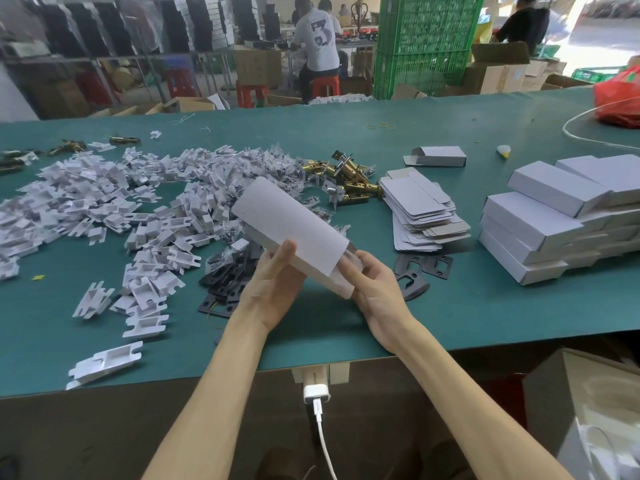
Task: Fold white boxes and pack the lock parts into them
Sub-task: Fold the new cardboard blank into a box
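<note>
I had the long white cardboard box (pixel 291 230) up off the green desk (pixel 450 323), tilted, just left of the stack of flat white cardboard blanks (pixel 422 213). The left hand (pixel 273 285) gripped it around the middle, thumb on the top face. The right hand (pixel 374 289) had its fingers (pixel 349 268) curled round the near open end. Something pale showed at that mouth, too blurred to name.

I judged the box light and thin-walled: stiff along its folded edges, easily dented on the broad faces. It would be best held by the long edges, with the flaps worked from the creases.

Left of the blanks lay flat black metal plates (pixel 225 282), and beyond them a heap of white plastic inserts (pixel 104 202). Brass latch bolts (pixel 349 174) lay just behind the blanks; these looked heavy and hard. Closed white boxes (pixel 554 220) were piled to the right of the blanks.
</note>
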A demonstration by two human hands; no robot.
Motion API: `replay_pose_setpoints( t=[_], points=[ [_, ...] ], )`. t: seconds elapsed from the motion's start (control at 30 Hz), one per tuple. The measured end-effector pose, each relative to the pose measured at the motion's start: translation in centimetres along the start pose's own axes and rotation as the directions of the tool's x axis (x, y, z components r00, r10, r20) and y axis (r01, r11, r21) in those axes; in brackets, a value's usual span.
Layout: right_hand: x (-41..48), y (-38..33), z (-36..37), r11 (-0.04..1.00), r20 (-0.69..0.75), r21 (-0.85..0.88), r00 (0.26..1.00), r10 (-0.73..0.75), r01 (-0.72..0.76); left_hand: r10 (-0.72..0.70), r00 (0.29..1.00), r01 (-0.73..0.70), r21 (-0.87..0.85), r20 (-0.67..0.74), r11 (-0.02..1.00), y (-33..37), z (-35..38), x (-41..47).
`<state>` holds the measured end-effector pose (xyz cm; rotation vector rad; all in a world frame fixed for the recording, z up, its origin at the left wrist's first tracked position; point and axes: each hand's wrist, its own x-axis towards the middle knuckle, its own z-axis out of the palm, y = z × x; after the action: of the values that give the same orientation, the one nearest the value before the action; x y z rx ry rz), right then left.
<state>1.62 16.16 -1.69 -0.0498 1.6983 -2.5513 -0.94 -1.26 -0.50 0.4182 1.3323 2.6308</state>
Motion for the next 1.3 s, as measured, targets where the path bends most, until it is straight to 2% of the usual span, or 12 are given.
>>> replay_pose_setpoints(
  t=[0.13, 0.33, 0.43, 0.53, 0.73, 0.9, 1.1, 1.23, 1.3],
  points=[
    [-0.1, 0.2, -0.2, 0.997, 0.065, -0.051, 0.997, -0.051, 0.054, -0.010, 0.976, -0.008, -0.084, -0.218, 0.996, -0.5, -0.2, 0.4],
    [0.0, 0.1, 0.1, 0.996, 0.085, -0.081, 0.996, -0.039, 0.046, 0.003, 0.927, 0.024, 0.067, -0.376, 0.997, -1.2, 0.2, 0.8],
    [0.1, 0.6, 0.2, 0.974, -0.026, -0.218, 0.998, -0.063, 0.056, -0.033, 0.937, 0.084, 0.132, -0.349, 0.988, -1.2, 0.5, 0.6],
    [0.2, 1.0, 0.2, 0.945, -0.057, -0.311, 0.991, -0.124, 0.100, -0.042, 0.938, 0.108, 0.176, -0.344, 0.978, -1.2, 0.7, 0.3],
    [0.1, 1.0, 0.3, 0.955, -0.114, -0.284, 0.986, -0.124, 0.088, -0.046, 0.934, 0.110, 0.163, -0.355, 0.981, -1.1, 1.0, 0.4],
    [0.1, 1.0, 0.3, 0.951, -0.088, -0.293, 0.988, -0.131, 0.100, -0.042, 0.939, 0.093, 0.135, -0.340, 0.986, -0.9, 0.8, 0.3],
    [-0.1, 0.8, 0.3, 0.965, -0.056, -0.231, 0.989, -0.137, 0.121, -0.151, 0.954, 0.209, 0.211, -0.260, 0.955, -1.3, 1.0, 0.1],
    [-0.2, 0.6, 0.2, 0.974, -0.080, -0.205, 0.990, -0.119, 0.101, -0.096, 0.965, 0.148, 0.204, -0.242, 0.968, -1.3, 0.8, 0.1],
    [-0.2, 0.6, 0.4, 0.964, -0.088, -0.245, 0.988, -0.128, 0.103, -0.040, 0.974, 0.089, 0.213, -0.224, 0.973, -1.4, 0.6, 0.2]
  ],
)
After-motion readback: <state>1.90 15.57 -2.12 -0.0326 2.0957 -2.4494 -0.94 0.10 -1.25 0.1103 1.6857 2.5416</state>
